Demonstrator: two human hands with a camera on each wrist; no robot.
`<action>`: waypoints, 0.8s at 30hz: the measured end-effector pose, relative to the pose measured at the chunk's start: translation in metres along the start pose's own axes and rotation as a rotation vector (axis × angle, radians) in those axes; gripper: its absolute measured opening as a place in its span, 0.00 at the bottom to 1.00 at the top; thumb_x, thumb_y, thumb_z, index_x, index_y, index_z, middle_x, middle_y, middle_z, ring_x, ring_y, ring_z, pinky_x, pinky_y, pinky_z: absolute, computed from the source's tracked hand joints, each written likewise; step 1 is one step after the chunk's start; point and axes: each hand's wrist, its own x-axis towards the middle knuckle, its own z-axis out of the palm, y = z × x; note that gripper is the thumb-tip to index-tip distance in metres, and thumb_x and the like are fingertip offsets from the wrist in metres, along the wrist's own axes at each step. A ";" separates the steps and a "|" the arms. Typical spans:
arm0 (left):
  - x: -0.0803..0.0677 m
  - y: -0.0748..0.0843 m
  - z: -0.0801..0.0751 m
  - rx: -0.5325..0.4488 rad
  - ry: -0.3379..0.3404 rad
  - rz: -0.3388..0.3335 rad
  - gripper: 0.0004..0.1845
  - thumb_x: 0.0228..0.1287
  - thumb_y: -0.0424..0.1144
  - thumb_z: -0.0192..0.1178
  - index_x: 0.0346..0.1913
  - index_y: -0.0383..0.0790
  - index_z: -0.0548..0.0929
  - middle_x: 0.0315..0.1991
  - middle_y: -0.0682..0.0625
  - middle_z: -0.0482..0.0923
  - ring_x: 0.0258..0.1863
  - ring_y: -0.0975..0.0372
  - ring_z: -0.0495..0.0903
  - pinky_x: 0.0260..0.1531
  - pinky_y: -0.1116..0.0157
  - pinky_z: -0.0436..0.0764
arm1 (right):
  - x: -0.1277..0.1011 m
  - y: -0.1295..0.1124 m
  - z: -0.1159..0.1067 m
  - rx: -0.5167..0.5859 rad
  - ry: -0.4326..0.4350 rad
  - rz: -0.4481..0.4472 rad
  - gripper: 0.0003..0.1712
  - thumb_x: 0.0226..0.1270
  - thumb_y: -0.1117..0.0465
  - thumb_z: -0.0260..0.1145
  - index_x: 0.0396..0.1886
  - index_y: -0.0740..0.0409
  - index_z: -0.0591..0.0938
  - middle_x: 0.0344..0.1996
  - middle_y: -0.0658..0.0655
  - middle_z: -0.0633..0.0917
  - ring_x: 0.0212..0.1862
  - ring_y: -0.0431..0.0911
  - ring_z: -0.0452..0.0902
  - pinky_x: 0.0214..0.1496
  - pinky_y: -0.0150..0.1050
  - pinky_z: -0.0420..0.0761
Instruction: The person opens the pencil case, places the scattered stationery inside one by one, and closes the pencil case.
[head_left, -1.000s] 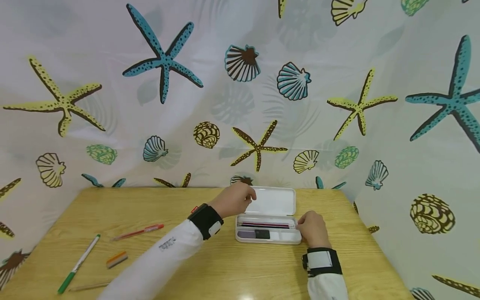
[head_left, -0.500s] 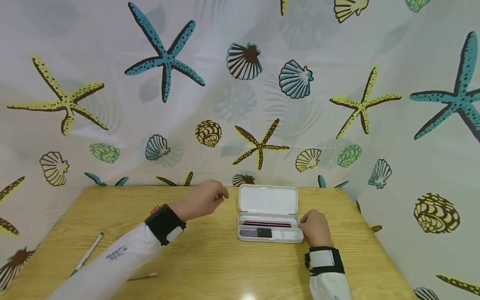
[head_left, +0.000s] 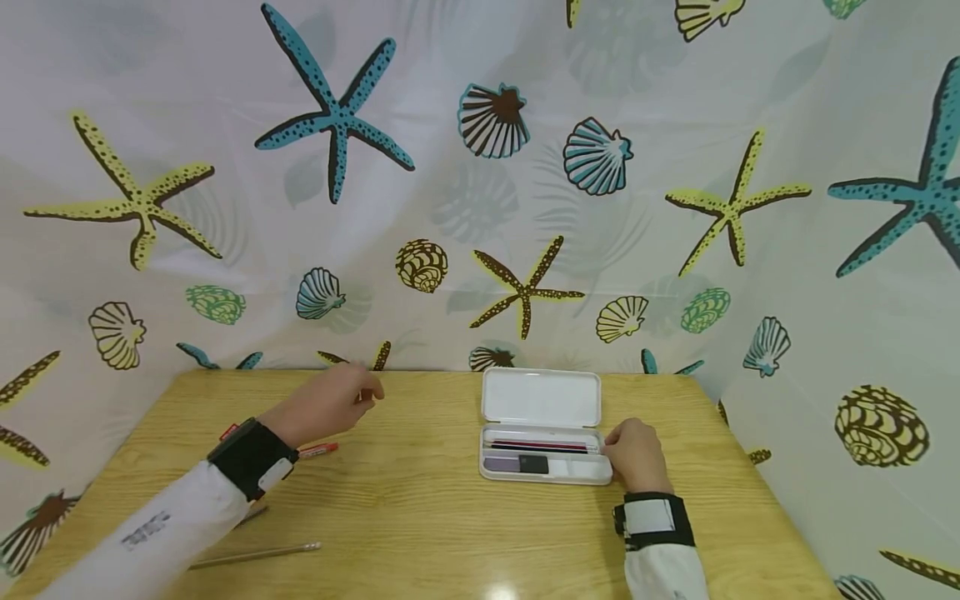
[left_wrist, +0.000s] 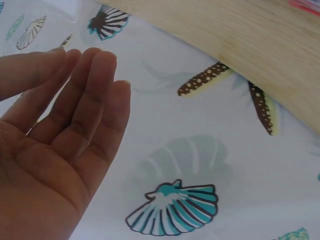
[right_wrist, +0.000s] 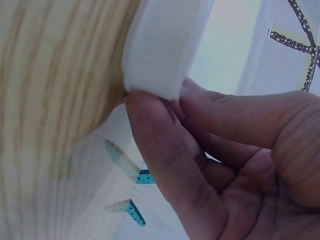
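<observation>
An open white pencil case (head_left: 546,478) lies on the table, its lid (head_left: 542,398) tipped back towards the curtain. Pencils (head_left: 540,447) lie in its rear compartment; a purple and black eraser-like block (head_left: 517,464) sits in the front one. My right hand (head_left: 637,456) pinches the case's right end. The right wrist view shows thumb and fingers on the white corner (right_wrist: 165,45). My left hand (head_left: 330,404) hovers over the table's back left, fingers loosely bent. From its wrist the palm (left_wrist: 50,170) shows nothing held.
A red pen (head_left: 320,450) shows partly behind the left wrist. Nearer me lies a wooden pencil (head_left: 258,556), partly covered by the left sleeve, with a small dark end of something (head_left: 252,515) beside that sleeve. A shell-patterned curtain (head_left: 420,333) stands behind the table (head_left: 435,517).
My left hand has moved left from beside the case's lid, out over the table. The right hand stays at the case's end. The left arm now covers the green marker.
</observation>
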 end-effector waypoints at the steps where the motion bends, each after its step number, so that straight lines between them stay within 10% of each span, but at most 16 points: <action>1: -0.005 -0.006 0.000 0.011 -0.007 -0.014 0.07 0.68 0.27 0.64 0.45 0.36 0.89 0.40 0.47 0.86 0.37 0.60 0.82 0.40 0.59 0.83 | 0.000 0.000 0.000 0.001 0.000 -0.001 0.04 0.63 0.71 0.71 0.32 0.71 0.86 0.28 0.62 0.85 0.31 0.53 0.78 0.31 0.43 0.78; 13: -0.067 -0.073 0.017 0.056 -0.105 -0.150 0.08 0.61 0.29 0.71 0.43 0.33 0.88 0.35 0.48 0.83 0.33 0.59 0.79 0.36 0.56 0.82 | 0.003 0.004 0.004 0.012 -0.001 -0.003 0.04 0.62 0.71 0.71 0.32 0.71 0.86 0.28 0.61 0.84 0.30 0.52 0.78 0.30 0.42 0.78; 24: -0.080 -0.094 0.041 -0.017 -0.092 -0.188 0.07 0.58 0.25 0.70 0.39 0.36 0.87 0.31 0.53 0.80 0.28 0.64 0.74 0.30 0.62 0.78 | -0.001 0.000 0.001 0.025 0.001 0.003 0.04 0.63 0.72 0.70 0.33 0.72 0.86 0.29 0.63 0.84 0.30 0.53 0.79 0.29 0.41 0.78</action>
